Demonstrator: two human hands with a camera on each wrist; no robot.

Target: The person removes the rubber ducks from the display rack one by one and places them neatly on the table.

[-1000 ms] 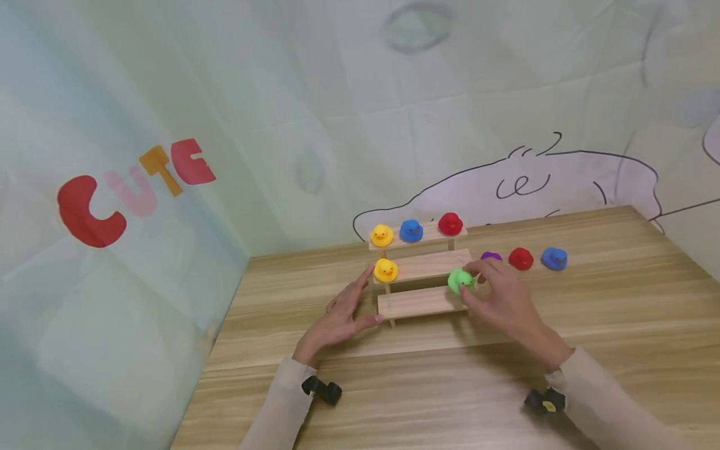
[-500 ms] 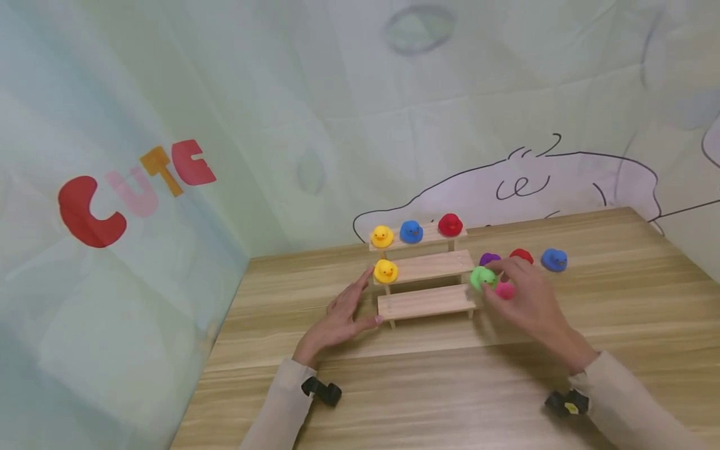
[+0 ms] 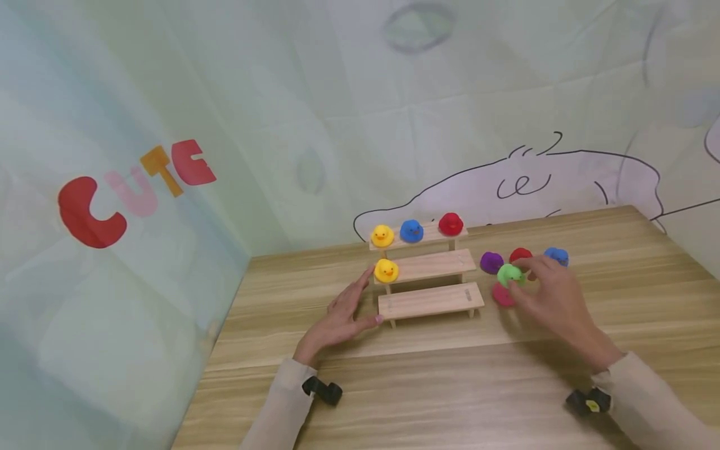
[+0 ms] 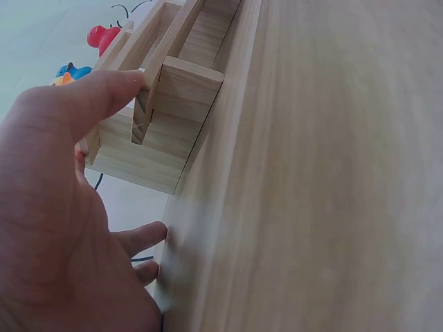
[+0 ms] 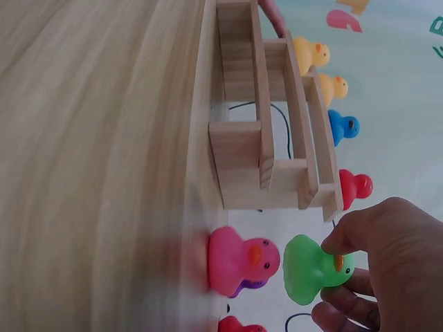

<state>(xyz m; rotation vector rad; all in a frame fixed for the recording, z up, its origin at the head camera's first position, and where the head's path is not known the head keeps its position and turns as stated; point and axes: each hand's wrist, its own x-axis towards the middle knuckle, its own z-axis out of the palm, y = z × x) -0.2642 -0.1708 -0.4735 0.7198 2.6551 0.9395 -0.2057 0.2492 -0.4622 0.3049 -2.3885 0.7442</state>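
Note:
My right hand (image 3: 557, 306) pinches a green duck (image 3: 510, 275) between thumb and fingers; in the right wrist view the green duck (image 5: 311, 270) hangs beside a pink duck (image 5: 242, 263). The pink duck (image 3: 503, 295) stands on the table, partly covered by the green one in the head view. My left hand (image 3: 337, 322) touches the left end of a three-step wooden rack (image 3: 430, 301), thumb at the bottom step, fingers fairly straight. On the middle step sits a yellow duck (image 3: 386, 270). The top step bears yellow (image 3: 382, 235), blue (image 3: 412, 231) and red (image 3: 451, 224) ducks.
Right of the rack, a purple duck (image 3: 492, 262), a red duck (image 3: 520, 255) and a blue duck (image 3: 557, 256) stand on the wooden table (image 3: 394, 394). Behind the table hangs a printed curtain (image 3: 315, 94).
My right hand has moved right with the green duck, away from the rack's right end, bringing it over the pink duck. My left hand has stayed in place.

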